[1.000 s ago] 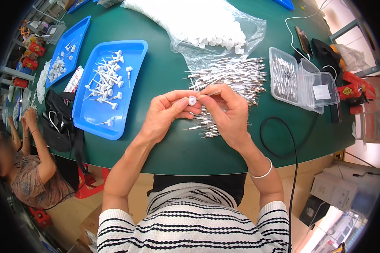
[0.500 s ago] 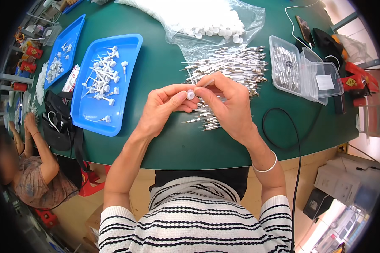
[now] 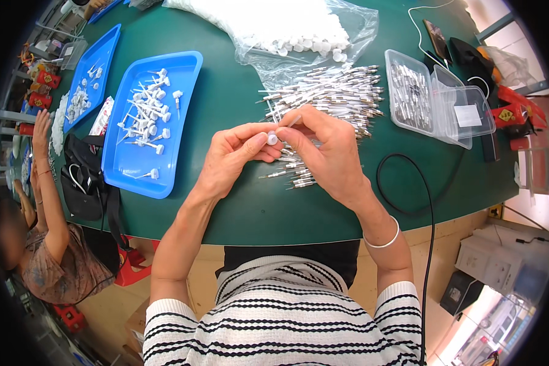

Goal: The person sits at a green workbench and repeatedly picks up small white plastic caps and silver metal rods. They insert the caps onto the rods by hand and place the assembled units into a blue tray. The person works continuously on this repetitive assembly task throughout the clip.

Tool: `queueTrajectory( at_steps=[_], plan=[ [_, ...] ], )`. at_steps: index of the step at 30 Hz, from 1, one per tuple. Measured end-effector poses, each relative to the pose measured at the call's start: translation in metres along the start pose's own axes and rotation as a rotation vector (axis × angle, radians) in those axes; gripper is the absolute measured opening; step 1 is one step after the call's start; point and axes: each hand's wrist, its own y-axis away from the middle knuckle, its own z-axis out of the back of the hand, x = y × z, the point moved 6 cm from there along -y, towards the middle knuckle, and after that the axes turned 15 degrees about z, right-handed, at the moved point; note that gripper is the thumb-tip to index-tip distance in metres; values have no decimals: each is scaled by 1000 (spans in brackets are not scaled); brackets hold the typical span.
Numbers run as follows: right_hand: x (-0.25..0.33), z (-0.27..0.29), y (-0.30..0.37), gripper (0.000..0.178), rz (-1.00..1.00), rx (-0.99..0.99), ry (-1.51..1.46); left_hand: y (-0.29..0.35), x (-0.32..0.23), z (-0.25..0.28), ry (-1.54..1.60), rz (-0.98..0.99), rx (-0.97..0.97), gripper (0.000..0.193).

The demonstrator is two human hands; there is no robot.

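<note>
The small white cap [image 3: 272, 139] sat above the green table [image 3: 238, 221], its round face turned up, between the thumb and fingers of the left hand [image 3: 227, 157], which grasped it in a light pinch. The right hand [image 3: 328, 145], its fingertips just beside the cap, grasped a slender rod [image 3: 296, 121] between thumb and fingers, one pale end standing clear; whether rod and cap were joined could not be told.

Handling, as judged by eye: the cap appeared light, of stiff, smooth plastic, liable to slip or roll, and best held by its rim; the rod appeared light and rigid but thin, best taken along its shaft, with sideways bending avoided.

Beyond the hands: a heap of similar rods [image 3: 332, 100], pale with metallic parts, lay crosswise; behind it, a clear bag [image 3: 363, 36] spilled white caps [image 3: 305, 41]. To the left, a blue tray [image 3: 178, 143] bore capped pieces [image 3: 143, 116], heads and thin stems visible; farther left stood a second blue tray [image 3: 108, 52] and a black bag [image 3: 82, 186]. To the right, a clear box [image 3: 391, 91] held more rods. At the far left sat a co-worker [image 3: 49, 268], one hand raised.
</note>
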Motion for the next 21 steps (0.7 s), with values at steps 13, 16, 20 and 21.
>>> queueTrajectory(
  at_steps=[13,16,20,21],
  plan=[
    [0,-2,3,9,21,-18,2,0,2,1,58,43,9,29],
    [0,-3,3,9,27,-21,6,0,1,1,107,64,19,28],
    [-2,-3,3,8,33,-24,5,-1,3,4,145,72,38,27],
    [-2,-3,4,8,34,-26,7,-1,4,4,148,75,40,27]
  ],
)
